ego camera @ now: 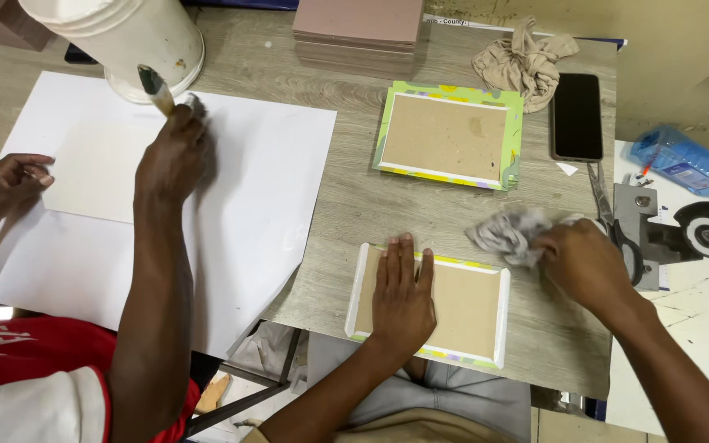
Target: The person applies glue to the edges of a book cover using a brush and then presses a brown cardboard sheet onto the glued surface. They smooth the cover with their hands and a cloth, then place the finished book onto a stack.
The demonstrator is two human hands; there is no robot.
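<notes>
Small craft workshop, likely bookbinding or box-making. Wood-grain worktable [354,197] crowded with covered cardboard panels [450,137], stack of pink boards [359,33], big white paper sheets [240,221]. White glue bucket [125,37] and brush [156,89] at co-worker's side. Rags [525,61], scissors [609,217], metal punch tool [658,238] lying about.

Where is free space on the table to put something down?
Bare wood lies between the white sheet and the upper board, above the left hand. The right side is crowded: right hand with a rag, scissors, phone.
</notes>
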